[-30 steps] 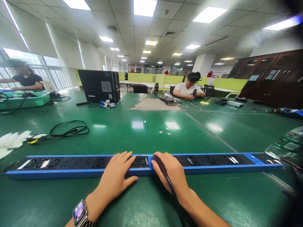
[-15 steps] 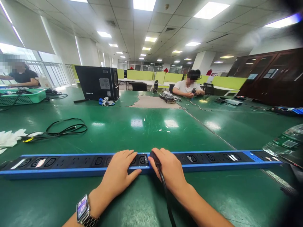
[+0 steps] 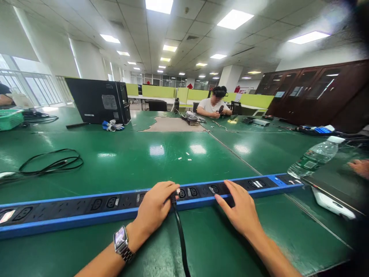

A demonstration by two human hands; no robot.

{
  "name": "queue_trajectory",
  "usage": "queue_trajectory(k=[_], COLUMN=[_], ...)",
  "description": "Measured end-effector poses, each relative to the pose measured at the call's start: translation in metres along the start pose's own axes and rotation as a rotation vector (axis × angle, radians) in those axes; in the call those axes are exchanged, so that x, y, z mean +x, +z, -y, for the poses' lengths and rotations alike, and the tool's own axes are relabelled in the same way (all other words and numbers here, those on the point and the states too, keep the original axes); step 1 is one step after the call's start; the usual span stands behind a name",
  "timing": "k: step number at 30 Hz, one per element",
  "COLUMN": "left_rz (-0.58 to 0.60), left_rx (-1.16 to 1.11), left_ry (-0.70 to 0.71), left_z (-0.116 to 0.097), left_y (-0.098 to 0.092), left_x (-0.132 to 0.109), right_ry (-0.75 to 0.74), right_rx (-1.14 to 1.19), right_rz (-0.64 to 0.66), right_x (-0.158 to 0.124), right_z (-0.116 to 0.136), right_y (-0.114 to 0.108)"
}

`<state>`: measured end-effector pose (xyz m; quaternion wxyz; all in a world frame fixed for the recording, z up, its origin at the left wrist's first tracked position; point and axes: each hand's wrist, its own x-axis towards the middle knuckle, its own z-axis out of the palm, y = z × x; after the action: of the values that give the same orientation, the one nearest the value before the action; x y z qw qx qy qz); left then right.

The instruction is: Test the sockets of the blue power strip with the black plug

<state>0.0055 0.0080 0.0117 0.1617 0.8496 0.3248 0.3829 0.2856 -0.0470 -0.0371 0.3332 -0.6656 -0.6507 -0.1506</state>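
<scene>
On the green table [image 3: 144, 154], near edge: black plug [image 3: 173, 198] at a socket midway along the blue power strip [image 3: 86, 206]. The plug has passed from the right hand [image 3: 240, 209] to the left hand [image 3: 155, 207], whose fingers are clamped on it. The right hand's fingers lie spread flat on the strip. Water bottle [image 3: 314, 157] lies beyond.

The left grip [image 3: 154, 207] pinches a black plug [image 3: 173, 198] at the power strip [image 3: 72, 209].

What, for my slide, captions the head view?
Left hand grips black plug at long blue power strip; right hand touches it.
</scene>
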Motion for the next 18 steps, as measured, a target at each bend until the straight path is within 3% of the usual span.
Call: queue_trajectory(k=[3, 7, 9, 13, 18], left_rz=[-0.041, 0.147, 0.201, 0.238, 0.335], left_rx=[0.002, 0.091, 0.162, 0.266, 0.335], left_ry=[0.016, -0.061, -0.133, -0.205, -0.173], left_z=[-0.018, -0.050, -0.060, -0.066, -0.072], left_y=[0.025, 0.064, 0.075, 0.073, 0.062], left_x=[0.014, 0.047, 0.059, 0.066, 0.068], right_ry=[0.002, -0.026, -0.031, -0.028, -0.019], right_rx=[-0.069, -0.083, -0.075, -0.061, -0.040], right_rz=[0.043, 0.021, 0.015, 0.010, 0.000], right_x=[-0.007, -0.012, -0.012, -0.012, -0.013], right_z=[-0.025, -0.022, -0.019, -0.019, -0.019], right_y=[0.004, 0.008, 0.009, 0.008, 0.008])
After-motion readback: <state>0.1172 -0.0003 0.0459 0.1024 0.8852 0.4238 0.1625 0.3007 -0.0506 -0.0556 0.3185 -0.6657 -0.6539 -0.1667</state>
